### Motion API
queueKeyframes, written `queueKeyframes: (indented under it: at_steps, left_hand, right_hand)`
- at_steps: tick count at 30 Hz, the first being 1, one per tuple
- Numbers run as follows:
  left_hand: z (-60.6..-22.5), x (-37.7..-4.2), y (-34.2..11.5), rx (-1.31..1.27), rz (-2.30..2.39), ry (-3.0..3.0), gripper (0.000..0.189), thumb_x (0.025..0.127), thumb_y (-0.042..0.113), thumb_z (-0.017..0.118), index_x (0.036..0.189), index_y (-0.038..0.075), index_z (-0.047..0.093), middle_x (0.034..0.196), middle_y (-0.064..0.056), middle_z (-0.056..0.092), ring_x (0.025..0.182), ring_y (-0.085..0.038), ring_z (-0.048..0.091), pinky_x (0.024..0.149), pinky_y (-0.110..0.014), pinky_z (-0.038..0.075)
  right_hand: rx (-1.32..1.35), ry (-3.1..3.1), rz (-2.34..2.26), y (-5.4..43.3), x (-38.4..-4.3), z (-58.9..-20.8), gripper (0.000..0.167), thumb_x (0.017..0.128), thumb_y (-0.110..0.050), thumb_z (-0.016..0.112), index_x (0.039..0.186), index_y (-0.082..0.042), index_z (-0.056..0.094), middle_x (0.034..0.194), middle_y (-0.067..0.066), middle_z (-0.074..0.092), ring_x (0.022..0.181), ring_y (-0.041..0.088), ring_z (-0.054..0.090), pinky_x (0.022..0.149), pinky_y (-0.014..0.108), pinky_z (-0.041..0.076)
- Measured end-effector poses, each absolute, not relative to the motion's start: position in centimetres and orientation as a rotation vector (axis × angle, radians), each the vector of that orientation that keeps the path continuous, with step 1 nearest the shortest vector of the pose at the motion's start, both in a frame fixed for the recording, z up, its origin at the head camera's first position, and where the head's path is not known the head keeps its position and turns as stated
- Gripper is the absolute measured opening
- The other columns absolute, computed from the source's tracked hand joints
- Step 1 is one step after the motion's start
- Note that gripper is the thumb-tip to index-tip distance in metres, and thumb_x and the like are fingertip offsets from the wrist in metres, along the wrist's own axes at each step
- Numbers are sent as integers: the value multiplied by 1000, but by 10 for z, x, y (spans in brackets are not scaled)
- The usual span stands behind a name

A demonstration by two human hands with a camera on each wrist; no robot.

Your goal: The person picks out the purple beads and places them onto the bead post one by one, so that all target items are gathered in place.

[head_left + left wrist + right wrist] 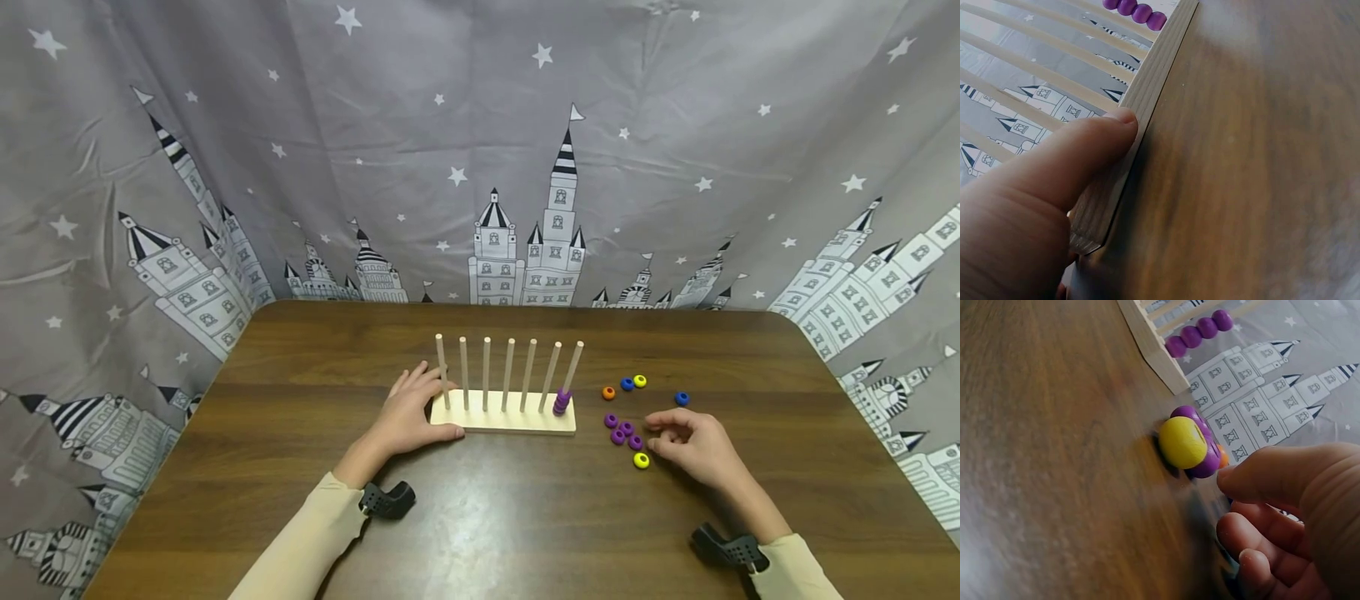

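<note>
A pale wooden peg stand [502, 423] stands on the table with several upright pegs in a row. Several purple beads [561, 402] are stacked low on its rightmost peg. My left hand [408, 417] holds the stand's left end, its thumb [1107, 134] along the front edge and the other fingers reaching behind. To the right of the stand lies a cluster of loose purple beads [618, 437], a yellow bead [641, 460] in front of it. Just right of this cluster is my right hand [697, 446], fingers loosely bent, with no bead visible between thumb and fingertips.
Behind the purple cluster lie an orange bead [608, 392], a blue bead [627, 384] and another yellow bead [640, 381]. A second blue bead [682, 398] sits beyond my right hand. A grey castle-print curtain [420, 167] hangs behind the brown table [510, 533].
</note>
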State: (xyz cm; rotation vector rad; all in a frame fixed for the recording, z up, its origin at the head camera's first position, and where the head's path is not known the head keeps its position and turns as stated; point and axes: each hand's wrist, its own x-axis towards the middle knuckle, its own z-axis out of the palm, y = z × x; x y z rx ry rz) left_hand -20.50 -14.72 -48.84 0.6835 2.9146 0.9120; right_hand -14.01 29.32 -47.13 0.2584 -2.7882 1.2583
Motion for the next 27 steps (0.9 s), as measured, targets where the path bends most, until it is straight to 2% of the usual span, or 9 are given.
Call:
queueKeyframes:
  at_steps: [6, 10, 17, 27]
  left_hand:
    - [-489, -206, -147, 688, 912, 2923, 66, 75, 47, 84, 129, 12, 68, 155, -19, 49, 153, -47, 27, 126, -67, 15]
    - [-489, -206, -147, 687, 910, 2925, 66, 75, 47, 84, 129, 12, 68, 155, -18, 49, 154, -46, 27, 126, -67, 15]
    - [-488, -206, -147, 682, 904, 2924, 66, 75, 47, 84, 129, 12, 68, 155, -18, 50, 154, -46, 27, 126, -67, 15]
    - [-490, -207, -147, 685, 901, 2926, 66, 75, 47, 84, 128, 13, 68, 155, -18, 49, 153, -46, 27, 126, -66, 14]
  right_hand:
    - [330, -2782, 1193, 292, -140, -475, 24, 77, 0, 81, 101, -2, 76, 71, -6, 62, 60, -5, 48, 52, 18, 41]
    - [336, -2781, 1121, 287, -139, -477, 25, 75, -3, 84, 99, -6, 77, 71, -8, 62, 62, -6, 48, 54, 19, 41]
    - [365, -2724, 1011, 280, -137, -481, 23, 71, -5, 87, 92, -11, 78, 75, -6, 65, 65, -4, 49, 57, 19, 40]
    - [387, -2660, 877, 273, -137, -488, 20, 69, -6, 88, 85, -13, 78, 81, -5, 69, 64, -4, 46, 54, 19, 38]
